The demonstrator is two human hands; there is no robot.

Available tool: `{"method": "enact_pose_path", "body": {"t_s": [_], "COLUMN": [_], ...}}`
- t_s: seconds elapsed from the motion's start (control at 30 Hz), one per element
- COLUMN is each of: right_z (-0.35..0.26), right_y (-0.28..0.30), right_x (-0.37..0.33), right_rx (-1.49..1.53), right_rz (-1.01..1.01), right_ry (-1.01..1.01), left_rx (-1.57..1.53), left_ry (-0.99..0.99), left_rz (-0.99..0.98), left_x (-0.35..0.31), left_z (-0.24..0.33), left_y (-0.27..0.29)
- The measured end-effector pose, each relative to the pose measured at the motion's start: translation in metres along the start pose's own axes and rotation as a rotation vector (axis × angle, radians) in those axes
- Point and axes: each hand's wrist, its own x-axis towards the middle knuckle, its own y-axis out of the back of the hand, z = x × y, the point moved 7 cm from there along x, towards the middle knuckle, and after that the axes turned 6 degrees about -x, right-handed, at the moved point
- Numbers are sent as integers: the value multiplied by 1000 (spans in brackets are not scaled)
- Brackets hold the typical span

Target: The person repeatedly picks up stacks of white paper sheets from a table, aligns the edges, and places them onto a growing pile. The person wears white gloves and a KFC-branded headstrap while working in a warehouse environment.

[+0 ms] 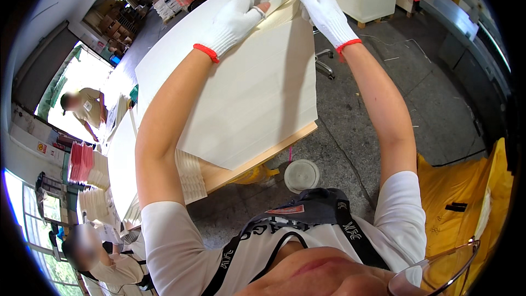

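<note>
As our left hand (pixel 234 22) and right hand (pixel 323 13) meet the curled edge (pixel 282 15) of the paper stack (pixel 246 104), upper centre of the frame, we judge a light, even lift best, to avoid creasing. Left thumb and fingertips sit apart; right fingers lie close together. Whether either pinches paper we cannot tell: gloves (pixel 220 37) cover the contact, and the curl hides the layers.

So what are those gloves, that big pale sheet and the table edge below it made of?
Gloves: probably knitted cotton or similar yarn, matte white; the ribbed cuffs suggest it. Pale sheet: likely paper or thin card, smooth and mostly matte; it looks thin and bends where it is lifted. Table edge: looks like light wood, judging by its tan colour, though laminate is possible.
</note>
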Motion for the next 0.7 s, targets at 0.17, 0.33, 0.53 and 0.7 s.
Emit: {"method": "enact_pose_path", "body": {"t_s": [0.17,0.33,0.53,0.7], "right_z": [8,5,6,8], "right_y": [1,0,0,-1], "right_x": [5,2,3,3], "right_rx": [-39,-26,-31,-26], "right_rz": [57,70,80,26], "right_ry": [64,74,86,7], "left_rx": [147,103,53,120], "left_ry": [194,261,229,198], "left_rz": [-171,-141,-116,-114], "left_x": [4,2,2,1], "left_z": [-2,-8,-10,3], "left_y": [-7,-10,-9,-5]}}
